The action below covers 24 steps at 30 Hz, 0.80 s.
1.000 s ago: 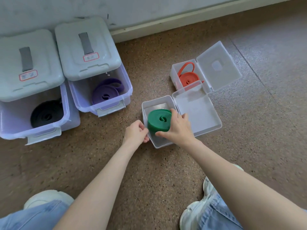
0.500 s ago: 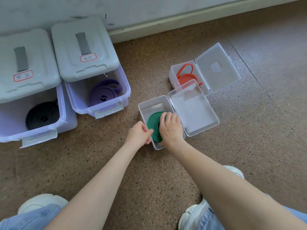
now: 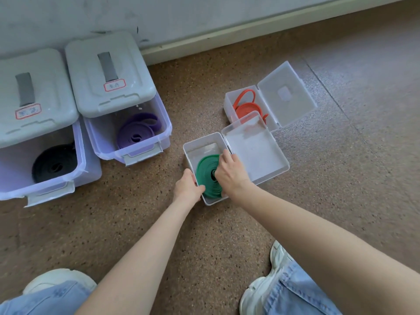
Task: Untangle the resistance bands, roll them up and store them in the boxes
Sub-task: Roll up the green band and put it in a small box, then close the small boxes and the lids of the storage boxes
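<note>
My right hand (image 3: 229, 172) pressed curled fingers onto the green band (image 3: 205, 176) coiled inside the small clear box (image 3: 189, 147) at frame centre; my left hand (image 3: 187, 187) gripped its near wall, on speckled brown floor (image 3: 341, 178).

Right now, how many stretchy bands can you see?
4. The green band lies in the nearest small box, the orange band in the small box behind, the purple band and black band in the big bins.

Soft, even daylight fills the scene, brightest on the floor (image 3: 363, 155) far right of the right hand (image 3: 229, 173). Shadows are faint, only dim patches below the arms. Straight edges bow toward the corners; the jeans (image 3: 302, 292) below the hand look slightly soft.
</note>
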Available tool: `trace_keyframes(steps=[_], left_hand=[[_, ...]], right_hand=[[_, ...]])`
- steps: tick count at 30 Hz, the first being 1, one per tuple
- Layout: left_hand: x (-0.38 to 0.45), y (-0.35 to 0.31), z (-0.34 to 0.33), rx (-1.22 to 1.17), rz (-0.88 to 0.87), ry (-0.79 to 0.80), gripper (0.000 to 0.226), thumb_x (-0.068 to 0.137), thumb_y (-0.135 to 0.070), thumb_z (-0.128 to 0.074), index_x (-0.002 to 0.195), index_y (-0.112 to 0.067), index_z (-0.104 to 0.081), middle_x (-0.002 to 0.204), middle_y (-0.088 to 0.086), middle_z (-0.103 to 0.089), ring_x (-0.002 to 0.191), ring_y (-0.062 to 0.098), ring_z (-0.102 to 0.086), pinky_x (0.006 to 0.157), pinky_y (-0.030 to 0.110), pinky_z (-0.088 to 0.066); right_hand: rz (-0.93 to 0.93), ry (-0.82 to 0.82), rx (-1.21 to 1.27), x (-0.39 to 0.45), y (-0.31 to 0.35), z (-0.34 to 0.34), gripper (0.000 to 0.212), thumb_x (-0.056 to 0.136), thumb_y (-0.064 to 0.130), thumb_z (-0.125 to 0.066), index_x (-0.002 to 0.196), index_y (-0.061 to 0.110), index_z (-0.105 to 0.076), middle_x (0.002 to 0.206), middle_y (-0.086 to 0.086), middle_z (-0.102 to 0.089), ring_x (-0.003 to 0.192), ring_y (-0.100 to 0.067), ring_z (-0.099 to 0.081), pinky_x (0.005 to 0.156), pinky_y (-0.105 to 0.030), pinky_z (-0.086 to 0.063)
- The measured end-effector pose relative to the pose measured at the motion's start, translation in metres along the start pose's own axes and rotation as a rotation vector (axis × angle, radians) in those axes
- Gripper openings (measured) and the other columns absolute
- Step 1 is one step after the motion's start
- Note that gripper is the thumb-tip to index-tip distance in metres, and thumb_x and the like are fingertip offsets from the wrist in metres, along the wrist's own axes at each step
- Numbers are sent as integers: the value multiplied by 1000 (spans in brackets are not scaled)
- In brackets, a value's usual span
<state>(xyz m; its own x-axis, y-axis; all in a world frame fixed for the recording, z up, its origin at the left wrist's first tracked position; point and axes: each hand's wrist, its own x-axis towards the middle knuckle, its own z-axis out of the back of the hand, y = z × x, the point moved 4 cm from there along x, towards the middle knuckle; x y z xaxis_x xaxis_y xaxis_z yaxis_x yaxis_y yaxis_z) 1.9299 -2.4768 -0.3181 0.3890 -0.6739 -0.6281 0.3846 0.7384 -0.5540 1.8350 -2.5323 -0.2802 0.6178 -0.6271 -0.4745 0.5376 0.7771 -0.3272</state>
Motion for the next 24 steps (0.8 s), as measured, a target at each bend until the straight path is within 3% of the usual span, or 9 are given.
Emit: trace_keyframes(steps=[6, 9, 11, 13, 16, 18, 20, 21, 24], left_hand=[[-5, 4, 9, -216, 25, -29, 22, 86, -15, -65, 81, -15, -43, 98, 14, -62, 78, 21, -61, 75, 38, -57], [-11, 4, 15, -513, 80, -55, 7, 93, -15, -56, 96, -12, -50, 109, 14, -60, 87, 20, -61, 66, 28, -53], [-17, 3, 16, -671, 130, -13, 12, 95, -16, -51, 105, -10, -53, 112, 12, -59, 92, 19, -61, 68, 26, -52], [-25, 0, 16, -768, 153, 64, 25, 97, -21, -49, 117, -7, -55, 115, 10, -61, 98, 19, -60, 76, 29, -52], [-33, -3, 17, -853, 165, 135, 37, 100, -28, -42, 128, -7, -52, 124, 10, -58, 105, 20, -56, 88, 35, -48], [-33, -4, 18, -888, 178, 148, 37, 101, -30, -37, 126, -7, -51, 129, 11, -55, 108, 22, -54, 92, 37, -45], [-34, -4, 19, -926, 213, 156, 40, 101, -32, -35, 128, -5, -49, 132, 13, -53, 115, 25, -52, 97, 40, -43], [-34, -4, 20, -953, 235, 163, 43, 101, -34, -36, 129, -4, -48, 133, 14, -52, 119, 27, -51, 98, 41, -43], [-32, -1, 21, -1026, 265, 196, 51, 100, -39, -36, 131, 0, -47, 131, 15, -52, 122, 30, -49, 96, 42, -42]], right_hand=[[-17, -4, 143, -9, -25, 11, 72, 78, 50, -66, 133, 8, -43, 145, -15, -22, 135, -33, -19, 112, -51, -12], [-105, -218, 251, -28, -64, 23, 70, 85, 35, -60, 142, 12, -28, 150, -16, -19, 140, -34, -13, 114, -51, -4], [-333, -255, 373, -43, -98, 23, 71, 87, 22, -56, 146, 16, -17, 152, -19, -13, 139, -39, -14, 113, -51, -11], [-534, -152, 656, -56, -119, 15, 71, 87, 17, -55, 144, 10, -13, 146, -25, -23, 128, -44, -34, 99, -46, -32], [-517, -207, 774, -63, -119, 19, 49, 87, 18, -53, 130, 4, -34, 116, -19, -53, 101, -38, -55, 74, -38, -40], [-481, -336, 862, -62, -112, 38, 24, 87, 21, -53, 103, 2, -53, 96, -14, -58, 90, -33, -57, 68, -36, -39], [-336, -261, 974, -56, -90, 49, 25, 88, 30, -58, 82, 6, -64, 85, -9, -61, 80, -24, -58, 67, -35, -45], [-269, -159, 985, -54, -73, 48, 26, 87, 38, -60, 81, 14, -67, 92, -7, -61, 87, -21, -55, 74, -35, -46], [-180, 140, 797, -50, -20, 18, 47, 82, 47, -62, 126, 32, -52, 143, -6, -27, 127, -35, -27, 104, -52, -27]])
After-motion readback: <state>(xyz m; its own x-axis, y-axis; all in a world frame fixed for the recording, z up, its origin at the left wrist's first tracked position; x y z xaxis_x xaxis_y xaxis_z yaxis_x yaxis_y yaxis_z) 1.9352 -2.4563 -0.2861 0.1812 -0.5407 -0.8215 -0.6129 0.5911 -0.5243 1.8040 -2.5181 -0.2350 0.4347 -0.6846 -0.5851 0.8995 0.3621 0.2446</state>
